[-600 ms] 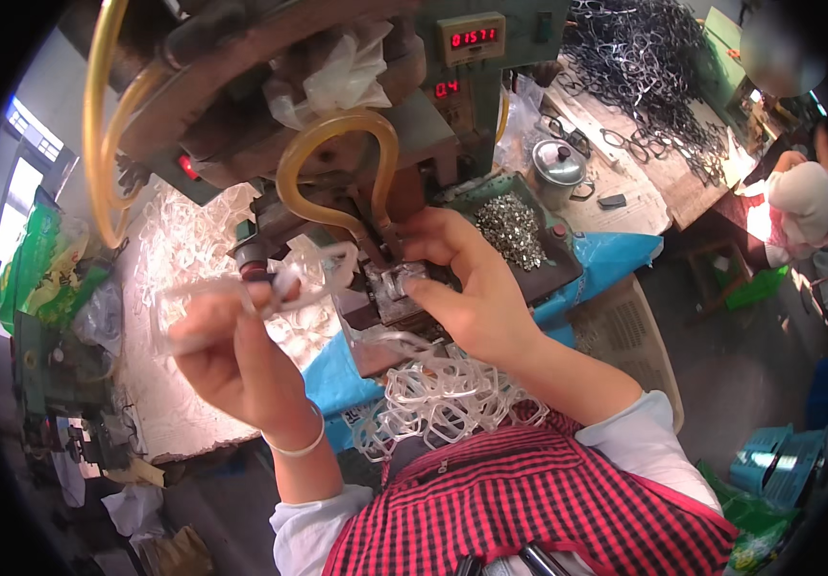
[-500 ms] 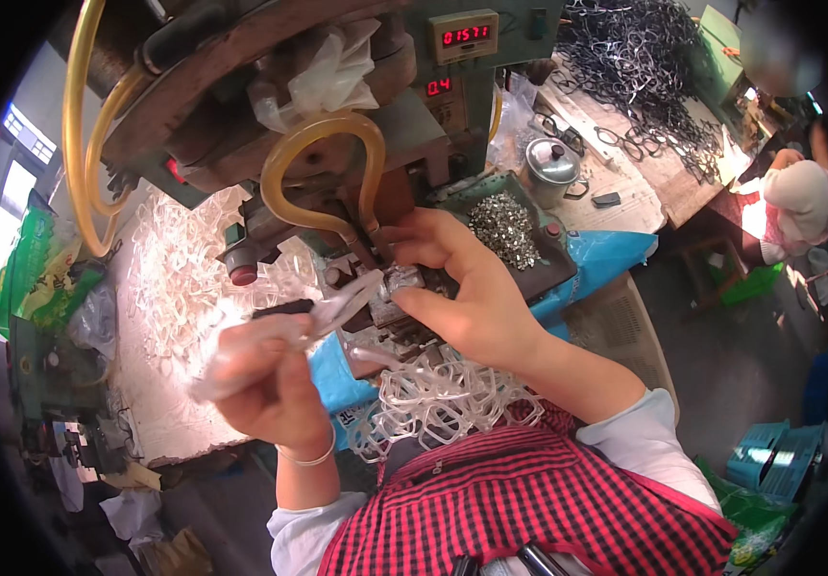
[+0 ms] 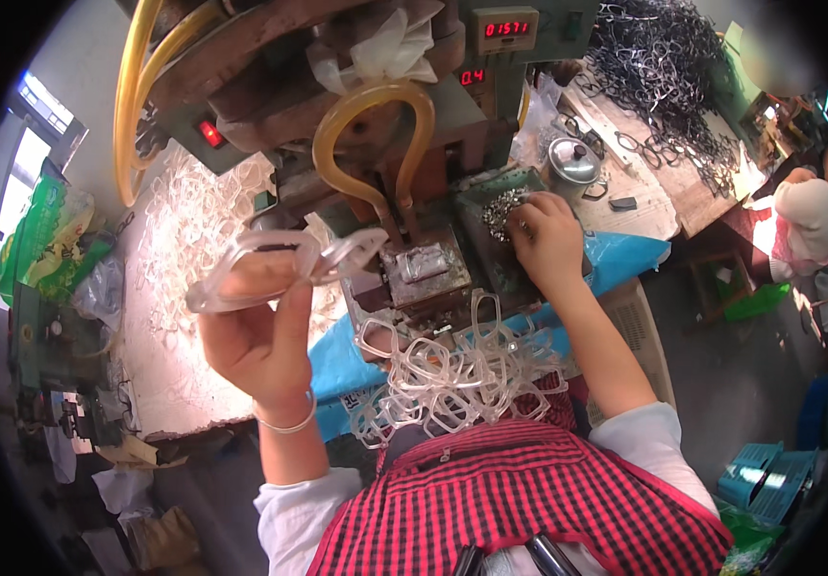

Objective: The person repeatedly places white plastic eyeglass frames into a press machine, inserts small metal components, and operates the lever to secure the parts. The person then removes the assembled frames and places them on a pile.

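Note:
My left hand [image 3: 265, 350] pinches a clear plastic eyeglass frame [image 3: 349, 253], raised to the left of the machine's metal block [image 3: 424, 265]. On that block lies a small silvery fixture, with no hand at it. To the right, my right hand [image 3: 550, 242] has its fingers drawn together at a pile of small shiny metal parts [image 3: 499, 215] in a dark green tray [image 3: 487, 267]. What its fingertips hold, if anything, is hidden. More clear eyeglass frames [image 3: 448, 379] lie heaped between the machine and my checked apron.
A bent yellow hose [image 3: 328, 139] hangs from the machine above the block. Many clear frames [image 3: 193, 245] cover the table at left. Blue plastic sheeting [image 3: 625, 257] sticks out at right, near a lidded metal pot [image 3: 574, 161]. Dark frames [image 3: 659, 72] pile up behind. Another person [image 3: 808, 223] sits far right.
My right hand has left the fixture on the block and moved right to the metal parts. My left hand has drawn the eyeglass frame away from the block. The whole view has shifted slightly.

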A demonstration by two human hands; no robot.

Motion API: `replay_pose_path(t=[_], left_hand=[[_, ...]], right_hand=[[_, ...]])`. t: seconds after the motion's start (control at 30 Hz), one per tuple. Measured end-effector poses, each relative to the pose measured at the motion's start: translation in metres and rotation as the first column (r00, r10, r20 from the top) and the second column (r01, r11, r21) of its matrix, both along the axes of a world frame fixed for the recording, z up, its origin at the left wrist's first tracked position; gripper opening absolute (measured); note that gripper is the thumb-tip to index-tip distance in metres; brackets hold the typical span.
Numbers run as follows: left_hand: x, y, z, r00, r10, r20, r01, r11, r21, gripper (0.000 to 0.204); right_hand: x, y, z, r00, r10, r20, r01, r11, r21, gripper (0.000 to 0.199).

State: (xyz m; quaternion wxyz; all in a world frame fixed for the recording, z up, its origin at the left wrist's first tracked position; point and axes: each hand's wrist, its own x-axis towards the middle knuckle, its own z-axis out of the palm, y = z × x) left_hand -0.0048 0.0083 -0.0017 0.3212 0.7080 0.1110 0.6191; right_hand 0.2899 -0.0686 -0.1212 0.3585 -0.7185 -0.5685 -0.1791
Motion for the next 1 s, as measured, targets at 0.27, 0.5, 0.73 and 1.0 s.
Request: replay_pose_path(t=[0.27,0.5,0.73,1.0], left_hand=[[-0.008,-0.022,-0.004,0.989,0.044,0.139,-0.02,0.986,-0.167,0.011],[0.013,-0.008,0.021,0.983,0.134,0.125,-0.106,0.973,-0.204,0.011],[0.003,-0.019,-0.02,0.971,0.122,0.207,-0.055,0.952,-0.301,0.01],[-0.003,-0.034,0.029,0.99,0.016,0.137,0.003,0.99,-0.138,0.013]], right_hand=[[0.011,0.005,0.001,0.995,0.03,-0.094,-0.022,0.996,0.081,0.006],[-0.009,0.002,0.012,0.733,0.066,-0.677,-0.066,0.998,0.025,0.013],[-0.078,0.001,0.074,0.597,0.504,-0.625,-0.392,0.862,0.321,0.01],[-0.101,0.01,0.073,0.178,0.482,-0.858,-0.383,0.837,0.391,0.04]])
